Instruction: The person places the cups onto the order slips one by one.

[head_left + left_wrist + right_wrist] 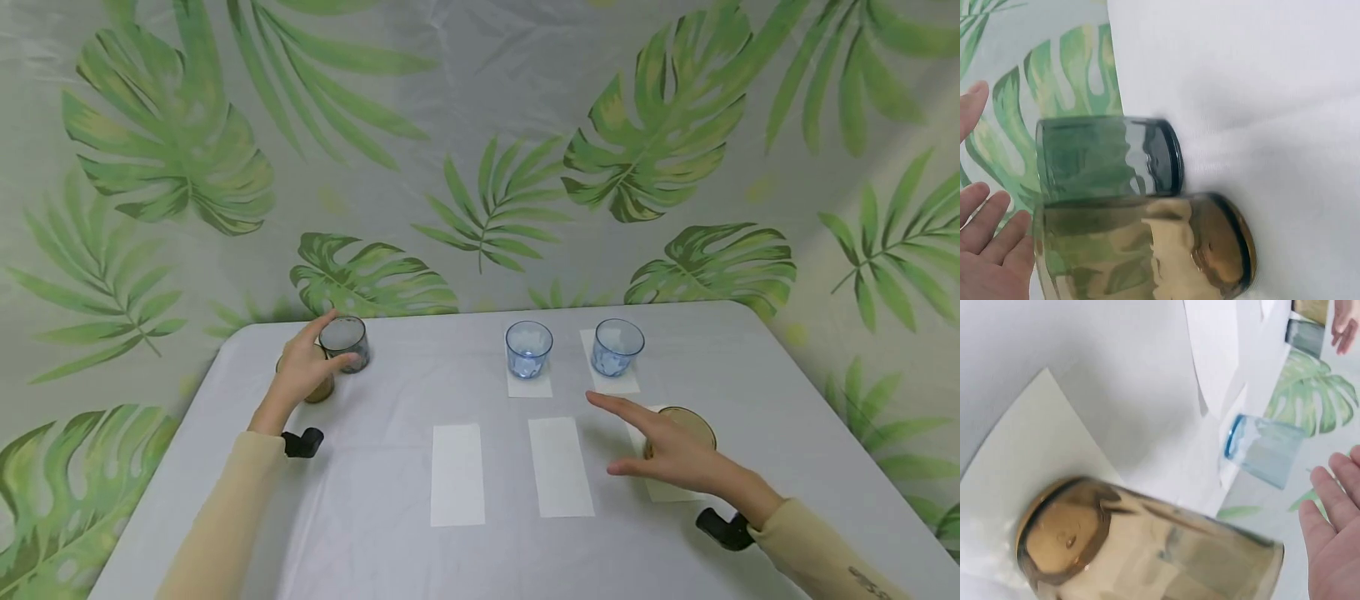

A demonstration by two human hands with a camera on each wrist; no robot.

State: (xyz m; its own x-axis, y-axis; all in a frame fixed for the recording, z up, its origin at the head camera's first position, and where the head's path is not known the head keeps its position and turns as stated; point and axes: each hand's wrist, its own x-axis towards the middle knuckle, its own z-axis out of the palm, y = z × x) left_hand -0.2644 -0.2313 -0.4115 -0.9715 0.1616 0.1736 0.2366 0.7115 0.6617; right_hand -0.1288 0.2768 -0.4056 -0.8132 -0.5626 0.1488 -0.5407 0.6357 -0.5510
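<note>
My left hand [298, 368] is at the table's far left, thumb and fingers spread beside a smoky grey glass [354, 352]. Beneath that hand, partly covered, stands an amber glass [320, 392]. The left wrist view has the grey glass [1097, 156] close against the amber one [1110, 250], with the fingers [997, 244] near their rims. On the right, my right hand [667, 446] hovers with thumb and fingers apart over another amber glass [696, 423], which it partly hides. In the right wrist view this amber glass [1147, 544] stands beside the extended fingers [1329, 500].
Two blue glasses [528, 360] stand upright on white paper strips at the back right. Two more paper strips [457, 475] lie bare at the middle front. Under the right amber glass is another strip [671, 492]. A leaf-patterned cloth [487, 208] hangs behind the table.
</note>
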